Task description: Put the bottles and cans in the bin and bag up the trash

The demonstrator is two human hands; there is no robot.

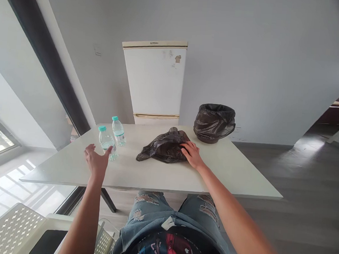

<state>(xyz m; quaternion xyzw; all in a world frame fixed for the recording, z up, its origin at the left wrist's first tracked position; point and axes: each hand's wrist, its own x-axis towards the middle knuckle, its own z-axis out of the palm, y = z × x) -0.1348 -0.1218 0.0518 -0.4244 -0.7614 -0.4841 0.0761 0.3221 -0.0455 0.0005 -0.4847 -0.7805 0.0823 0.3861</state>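
Note:
Two clear plastic bottles with teal caps stand upright on the left of the white table. My left hand [96, 161] is beside the nearer bottle [106, 139], thumb and fingers spread wide, with the thumb overlapping it in view. Just behind is the other bottle [118, 131]. A crumpled black plastic bag [168, 146] lies mid-table, its mouth partly open towards me. At the bag's right edge, my right hand [192, 154] has its fingers bent over the plastic, gripping it; some fingertips are hidden in the folds.
A bin lined with a black bag [214, 120] stands at the table's back right. Beyond the table [154, 176] is a white fridge [155, 79] against the grey wall. A cream perforated plastic crate [11, 228] with a dark flat object sits at lower left.

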